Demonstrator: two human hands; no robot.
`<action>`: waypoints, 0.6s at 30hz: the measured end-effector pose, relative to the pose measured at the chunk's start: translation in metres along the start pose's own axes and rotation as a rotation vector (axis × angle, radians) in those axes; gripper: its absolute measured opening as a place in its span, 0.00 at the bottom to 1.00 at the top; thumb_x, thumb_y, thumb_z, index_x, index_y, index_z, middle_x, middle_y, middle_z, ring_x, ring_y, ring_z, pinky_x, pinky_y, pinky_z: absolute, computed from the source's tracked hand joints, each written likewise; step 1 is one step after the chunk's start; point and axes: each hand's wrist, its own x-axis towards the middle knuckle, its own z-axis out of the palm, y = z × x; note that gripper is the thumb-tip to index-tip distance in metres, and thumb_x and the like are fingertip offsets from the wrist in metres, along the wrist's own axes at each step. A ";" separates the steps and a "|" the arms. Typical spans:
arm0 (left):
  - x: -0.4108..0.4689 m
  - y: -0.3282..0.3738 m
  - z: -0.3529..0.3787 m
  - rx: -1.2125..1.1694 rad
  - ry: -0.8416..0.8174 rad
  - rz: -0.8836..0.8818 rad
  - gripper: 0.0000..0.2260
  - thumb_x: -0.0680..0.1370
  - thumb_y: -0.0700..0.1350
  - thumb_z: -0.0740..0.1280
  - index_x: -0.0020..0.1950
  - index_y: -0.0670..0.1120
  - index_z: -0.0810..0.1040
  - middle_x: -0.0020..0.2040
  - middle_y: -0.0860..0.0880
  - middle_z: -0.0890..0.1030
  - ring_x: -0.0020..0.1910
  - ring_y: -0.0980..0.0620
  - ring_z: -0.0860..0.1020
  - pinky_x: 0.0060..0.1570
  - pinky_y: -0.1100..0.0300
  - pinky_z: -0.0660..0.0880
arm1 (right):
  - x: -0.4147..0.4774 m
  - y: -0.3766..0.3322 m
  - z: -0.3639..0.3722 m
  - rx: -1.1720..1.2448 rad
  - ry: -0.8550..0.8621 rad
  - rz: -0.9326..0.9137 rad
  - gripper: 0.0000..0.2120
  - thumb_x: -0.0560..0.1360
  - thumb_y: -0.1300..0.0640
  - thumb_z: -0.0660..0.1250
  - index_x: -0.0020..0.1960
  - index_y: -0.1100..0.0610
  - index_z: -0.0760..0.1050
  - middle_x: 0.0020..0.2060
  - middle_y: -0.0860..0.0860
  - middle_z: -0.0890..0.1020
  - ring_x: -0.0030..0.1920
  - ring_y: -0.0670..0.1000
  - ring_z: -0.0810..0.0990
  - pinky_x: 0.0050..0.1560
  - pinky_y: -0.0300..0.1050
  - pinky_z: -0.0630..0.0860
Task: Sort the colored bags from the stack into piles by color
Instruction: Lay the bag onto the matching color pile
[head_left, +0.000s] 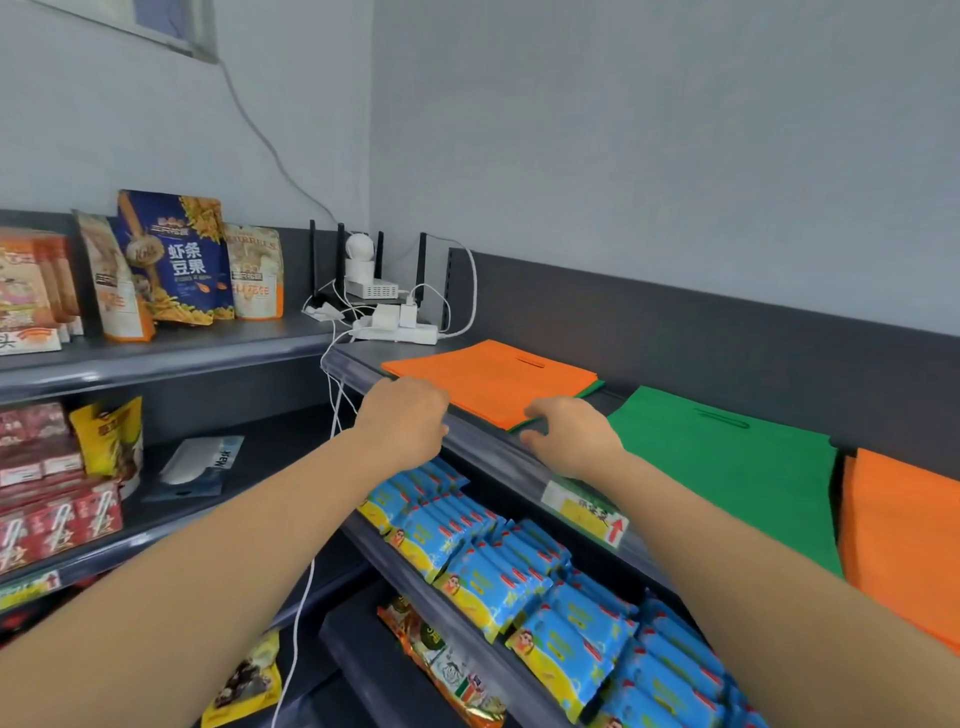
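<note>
Bags lie in three spots along the top shelf (483, 441): a stack (524, 410) topped by an orange bag (488, 379), with a green edge (592, 388) peeking out beneath, then a green pile (727, 457) just to its right and an orange pile (904, 535) beyond that. Both hands sit at the stack's near edge, the left hand (405, 415) with fingers curled at the left corner and the right hand (571, 431) with fingers bent at the right corner, though I cannot tell whether either one pinches a bag.

snack packets (524, 582), router (371, 280) (corner), power strip (400, 332)
</note>
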 end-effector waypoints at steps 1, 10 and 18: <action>0.008 -0.002 0.004 -0.003 -0.004 0.007 0.09 0.80 0.50 0.62 0.53 0.45 0.76 0.49 0.47 0.78 0.51 0.45 0.76 0.48 0.52 0.72 | 0.012 0.002 0.002 0.013 -0.016 0.001 0.20 0.79 0.50 0.62 0.69 0.54 0.70 0.67 0.53 0.74 0.65 0.56 0.73 0.61 0.53 0.74; 0.076 -0.017 0.042 -0.045 -0.058 0.048 0.11 0.80 0.50 0.62 0.45 0.44 0.71 0.45 0.46 0.77 0.47 0.45 0.76 0.44 0.52 0.74 | 0.088 0.018 0.019 0.016 -0.235 -0.062 0.25 0.75 0.49 0.69 0.71 0.52 0.70 0.68 0.50 0.73 0.67 0.54 0.71 0.66 0.48 0.69; 0.117 -0.024 0.058 -0.315 -0.192 0.106 0.20 0.80 0.54 0.61 0.71 0.50 0.71 0.70 0.50 0.72 0.69 0.49 0.70 0.66 0.52 0.68 | 0.114 0.027 0.020 0.119 -0.264 -0.094 0.14 0.72 0.48 0.73 0.56 0.50 0.81 0.54 0.47 0.82 0.54 0.48 0.77 0.54 0.40 0.72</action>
